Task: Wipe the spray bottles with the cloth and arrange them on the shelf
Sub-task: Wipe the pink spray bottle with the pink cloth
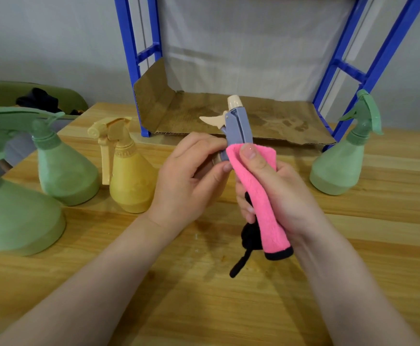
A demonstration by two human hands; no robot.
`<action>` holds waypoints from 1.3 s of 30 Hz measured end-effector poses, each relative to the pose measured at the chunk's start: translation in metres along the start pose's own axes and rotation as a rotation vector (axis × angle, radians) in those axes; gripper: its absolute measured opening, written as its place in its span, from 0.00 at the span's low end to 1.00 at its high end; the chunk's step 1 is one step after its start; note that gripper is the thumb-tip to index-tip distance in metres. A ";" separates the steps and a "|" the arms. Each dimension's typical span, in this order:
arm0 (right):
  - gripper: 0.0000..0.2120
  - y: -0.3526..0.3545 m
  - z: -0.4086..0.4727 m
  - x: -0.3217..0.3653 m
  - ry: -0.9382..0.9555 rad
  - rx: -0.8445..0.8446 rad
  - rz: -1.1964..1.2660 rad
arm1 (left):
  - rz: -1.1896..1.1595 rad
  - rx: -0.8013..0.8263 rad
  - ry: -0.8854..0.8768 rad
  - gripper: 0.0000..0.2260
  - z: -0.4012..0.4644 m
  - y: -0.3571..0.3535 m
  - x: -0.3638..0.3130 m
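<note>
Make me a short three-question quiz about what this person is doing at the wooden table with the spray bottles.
1. True or false: the left hand grips the blue-grey spray bottle with the cream nozzle.
2. How many green plastic spray bottles stand on the wooden table? A) one B) three C) five
3. Fill in: the right hand presses a ____ cloth with black trim against that bottle.

Key: 1 true; 2 B; 3 pink. Greens.
</note>
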State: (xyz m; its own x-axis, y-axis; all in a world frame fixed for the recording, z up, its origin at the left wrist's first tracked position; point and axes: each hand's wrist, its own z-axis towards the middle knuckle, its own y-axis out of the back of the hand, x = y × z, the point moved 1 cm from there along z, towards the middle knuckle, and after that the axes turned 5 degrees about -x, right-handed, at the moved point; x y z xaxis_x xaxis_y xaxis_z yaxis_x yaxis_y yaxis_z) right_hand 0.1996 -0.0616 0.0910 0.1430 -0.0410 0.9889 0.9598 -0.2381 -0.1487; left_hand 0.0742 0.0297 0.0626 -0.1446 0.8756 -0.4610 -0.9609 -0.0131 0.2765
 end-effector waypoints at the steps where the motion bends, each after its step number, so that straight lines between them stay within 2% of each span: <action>1: 0.22 -0.001 0.000 -0.001 -0.023 0.033 0.053 | -0.005 -0.012 0.017 0.11 0.000 0.000 0.000; 4: 0.19 -0.007 -0.001 -0.003 -0.061 0.119 0.176 | -0.025 -0.031 0.052 0.10 0.001 -0.002 -0.001; 9: 0.20 -0.009 -0.002 -0.003 -0.084 0.153 0.222 | -0.066 -0.032 0.094 0.10 0.001 -0.003 0.000; 14: 0.22 -0.008 -0.001 -0.004 -0.123 0.101 0.212 | -0.148 0.031 0.188 0.11 -0.004 -0.008 -0.003; 18: 0.23 -0.006 0.002 -0.007 -0.081 0.033 0.124 | -0.107 0.045 0.198 0.11 -0.006 -0.010 -0.001; 20: 0.25 -0.001 0.005 -0.007 -0.028 -0.016 0.072 | -0.120 -0.010 0.248 0.11 -0.005 -0.010 0.002; 22: 0.24 0.006 0.009 -0.007 0.003 -0.147 0.065 | -0.196 -0.092 0.335 0.12 -0.004 -0.007 0.005; 26: 0.05 0.020 0.018 -0.015 -0.008 -0.357 0.207 | -0.323 -0.213 0.386 0.11 0.005 0.007 0.005; 29: 0.16 0.023 0.027 -0.028 -0.072 -0.378 0.119 | -0.486 -0.361 0.415 0.09 0.014 0.017 0.005; 32: 0.17 0.018 0.031 -0.036 -0.132 -0.391 -0.060 | -0.607 -0.437 0.406 0.08 0.016 0.022 0.006; 34: 0.16 0.015 0.031 -0.043 -0.115 -0.379 -0.093 | -0.665 -0.437 0.393 0.08 0.016 0.021 0.006; 37: 0.12 0.005 0.031 -0.051 -0.174 -0.277 -0.003 | -0.751 -0.436 0.407 0.07 0.014 0.019 0.001; 39: 0.12 -0.003 0.031 -0.052 -0.287 -0.196 0.225 | -0.803 -0.441 0.429 0.07 0.012 0.017 -0.003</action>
State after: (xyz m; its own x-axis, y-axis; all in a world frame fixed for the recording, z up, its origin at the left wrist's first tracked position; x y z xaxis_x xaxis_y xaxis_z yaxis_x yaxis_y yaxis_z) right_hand 0.1968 -0.0288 0.0399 0.4321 0.1527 0.8888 0.8369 -0.4352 -0.3321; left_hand 0.0613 0.0329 0.0791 0.5942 0.4573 -0.6616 -0.8000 0.2509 -0.5450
